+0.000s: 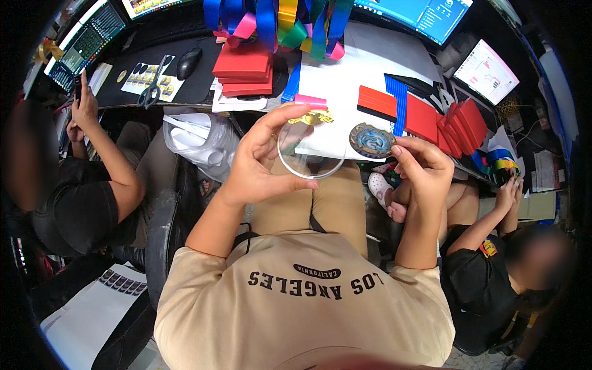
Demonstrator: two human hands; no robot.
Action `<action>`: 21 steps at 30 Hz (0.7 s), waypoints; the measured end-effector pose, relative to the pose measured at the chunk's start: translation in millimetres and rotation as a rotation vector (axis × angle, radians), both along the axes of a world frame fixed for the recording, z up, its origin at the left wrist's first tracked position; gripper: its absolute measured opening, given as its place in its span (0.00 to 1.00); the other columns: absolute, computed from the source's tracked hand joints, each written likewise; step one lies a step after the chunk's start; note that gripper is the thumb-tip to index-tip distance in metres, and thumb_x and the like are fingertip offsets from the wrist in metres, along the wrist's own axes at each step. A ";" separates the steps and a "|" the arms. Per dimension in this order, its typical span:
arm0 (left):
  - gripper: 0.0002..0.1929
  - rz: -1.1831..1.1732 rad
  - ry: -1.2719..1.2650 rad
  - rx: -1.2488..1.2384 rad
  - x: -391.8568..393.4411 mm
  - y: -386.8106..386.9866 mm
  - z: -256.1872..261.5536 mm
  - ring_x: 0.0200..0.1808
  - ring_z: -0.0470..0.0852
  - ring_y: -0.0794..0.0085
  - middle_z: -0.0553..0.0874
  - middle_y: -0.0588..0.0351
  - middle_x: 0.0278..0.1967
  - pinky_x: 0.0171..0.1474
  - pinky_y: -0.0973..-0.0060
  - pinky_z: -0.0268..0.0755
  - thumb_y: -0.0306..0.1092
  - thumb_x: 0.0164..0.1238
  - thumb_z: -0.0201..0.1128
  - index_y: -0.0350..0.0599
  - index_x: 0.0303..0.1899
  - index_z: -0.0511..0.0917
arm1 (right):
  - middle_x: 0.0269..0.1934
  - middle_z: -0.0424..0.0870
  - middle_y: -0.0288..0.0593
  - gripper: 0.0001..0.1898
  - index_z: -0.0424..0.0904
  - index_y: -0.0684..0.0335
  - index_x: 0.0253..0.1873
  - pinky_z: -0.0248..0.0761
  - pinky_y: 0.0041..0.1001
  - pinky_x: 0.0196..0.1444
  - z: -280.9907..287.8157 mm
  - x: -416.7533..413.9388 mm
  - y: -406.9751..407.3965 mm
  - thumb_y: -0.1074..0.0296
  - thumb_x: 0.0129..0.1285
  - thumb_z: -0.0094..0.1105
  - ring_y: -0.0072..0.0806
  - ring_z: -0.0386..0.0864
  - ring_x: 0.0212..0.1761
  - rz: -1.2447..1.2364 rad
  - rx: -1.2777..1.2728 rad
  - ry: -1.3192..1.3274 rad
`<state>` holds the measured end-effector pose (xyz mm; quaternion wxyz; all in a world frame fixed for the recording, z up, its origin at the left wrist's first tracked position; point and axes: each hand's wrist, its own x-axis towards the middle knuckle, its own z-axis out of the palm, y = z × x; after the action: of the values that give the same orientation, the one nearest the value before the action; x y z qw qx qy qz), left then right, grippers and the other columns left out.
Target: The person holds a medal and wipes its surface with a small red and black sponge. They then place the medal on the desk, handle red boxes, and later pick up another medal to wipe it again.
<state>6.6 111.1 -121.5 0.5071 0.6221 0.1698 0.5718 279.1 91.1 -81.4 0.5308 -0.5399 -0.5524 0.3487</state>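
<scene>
My left hand (252, 162) grips a clear round disc (311, 155) by its rim, thumb below and fingers above. A gold-coloured ornate piece (317, 117) tops the disc, and a short pink ribbon (311, 101) shows just above it. Between the thumb and fingers of my right hand (423, 162) is a round dark metal medallion (371, 139) with a blue centre and raised edge, pinched at its right side. The disc and medallion are held apart, over the desk's near edge and my lap. White paper (333, 81) lies on the desk behind them.
Red boxes (243, 60) are stacked at left, more red boxes (467, 125) at right. A red squeegee (377, 101) lies near the medallion. Coloured ribbons (277, 23) hang ahead. Scissors (150, 95) rest on a sticker sheet. Co-workers sit on both sides; a plastic bag (199, 141) stands below the desk.
</scene>
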 end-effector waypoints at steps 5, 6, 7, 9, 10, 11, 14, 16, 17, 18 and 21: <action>0.47 0.092 0.124 0.199 1.4 2.5 27.3 0.70 0.71 0.61 0.75 0.50 0.65 0.74 0.65 0.58 0.25 0.35 0.85 0.34 0.66 0.72 | 0.32 0.88 0.39 0.11 0.87 0.69 0.46 0.66 0.12 0.22 24.6 -15.5 6.6 0.78 0.57 0.72 0.12 0.76 0.23 0.265 -0.106 0.157; 0.47 0.100 0.155 0.216 1.4 2.5 34.1 0.70 0.71 0.60 0.76 0.50 0.65 0.74 0.65 0.58 0.26 0.36 0.85 0.34 0.66 0.72 | 0.32 0.88 0.40 0.11 0.87 0.69 0.46 0.65 0.12 0.22 29.8 -17.4 8.2 0.78 0.57 0.72 0.12 0.76 0.22 0.325 -0.117 0.182; 0.46 0.110 0.179 0.233 1.3 2.5 41.1 0.70 0.71 0.60 0.78 0.50 0.64 0.74 0.64 0.58 0.27 0.36 0.85 0.34 0.65 0.73 | 0.31 0.88 0.40 0.11 0.86 0.69 0.46 0.65 0.12 0.21 36.0 -18.0 8.9 0.78 0.57 0.73 0.11 0.76 0.21 0.368 -0.118 0.153; 0.46 0.144 0.237 0.305 0.6 3.2 54.0 0.71 0.71 0.58 0.80 0.49 0.63 0.74 0.63 0.57 0.30 0.36 0.85 0.34 0.65 0.74 | 0.31 0.88 0.40 0.11 0.86 0.69 0.46 0.64 0.12 0.20 44.9 -23.2 9.2 0.77 0.58 0.72 0.11 0.76 0.21 0.380 -0.070 0.171; 0.49 0.136 0.274 0.351 -0.4 4.0 60.0 0.70 0.71 0.59 0.77 0.48 0.65 0.74 0.63 0.58 0.29 0.34 0.86 0.34 0.66 0.72 | 0.31 0.88 0.40 0.11 0.86 0.70 0.46 0.64 0.11 0.20 48.8 -26.3 8.6 0.77 0.58 0.72 0.11 0.76 0.21 0.393 -0.036 0.197; 0.51 0.132 0.325 0.391 -1.9 4.3 65.5 0.70 0.71 0.60 0.74 0.46 0.66 0.74 0.63 0.59 0.28 0.32 0.87 0.34 0.67 0.69 | 0.31 0.88 0.41 0.12 0.86 0.70 0.47 0.63 0.11 0.19 52.0 -29.9 6.5 0.77 0.58 0.72 0.12 0.76 0.21 0.397 -0.030 0.213; 0.54 0.116 0.368 0.533 -3.2 8.8 78.3 0.69 0.72 0.58 0.72 0.43 0.67 0.72 0.61 0.63 0.28 0.31 0.88 0.32 0.68 0.66 | 0.31 0.88 0.42 0.12 0.86 0.70 0.47 0.62 0.11 0.19 62.7 -37.8 3.4 0.77 0.59 0.71 0.12 0.76 0.21 0.428 0.018 0.234; 0.55 0.099 0.371 0.561 -4.1 9.4 85.3 0.69 0.73 0.57 0.71 0.42 0.67 0.72 0.61 0.63 0.29 0.31 0.88 0.30 0.68 0.66 | 0.32 0.88 0.42 0.12 0.86 0.70 0.48 0.63 0.11 0.19 70.3 -40.9 0.7 0.77 0.59 0.71 0.11 0.75 0.20 0.410 0.032 0.216; 0.55 0.096 0.376 0.584 -4.5 9.2 88.8 0.69 0.73 0.57 0.71 0.41 0.67 0.72 0.60 0.64 0.29 0.31 0.88 0.30 0.69 0.65 | 0.32 0.88 0.42 0.12 0.86 0.70 0.48 0.63 0.11 0.19 74.3 -41.7 -1.0 0.77 0.59 0.70 0.11 0.75 0.20 0.413 0.052 0.234; 0.56 0.093 0.380 0.606 -5.1 9.2 92.3 0.69 0.73 0.56 0.71 0.40 0.68 0.72 0.60 0.64 0.30 0.31 0.88 0.29 0.69 0.64 | 0.32 0.88 0.42 0.12 0.86 0.70 0.48 0.63 0.12 0.19 78.3 -42.4 -3.1 0.77 0.59 0.70 0.11 0.75 0.20 0.398 0.058 0.218; 0.58 0.109 0.385 0.711 -5.4 10.2 103.0 0.69 0.73 0.55 0.70 0.39 0.69 0.71 0.58 0.65 0.30 0.31 0.88 0.27 0.69 0.62 | 0.32 0.89 0.42 0.12 0.86 0.70 0.48 0.63 0.13 0.19 89.6 -43.4 -9.8 0.76 0.59 0.70 0.12 0.74 0.20 0.373 0.107 0.223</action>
<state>1.2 121.3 -18.6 0.1881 0.8444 0.0861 0.4941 235.7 81.4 8.3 0.5426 -0.3577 -0.5984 0.4686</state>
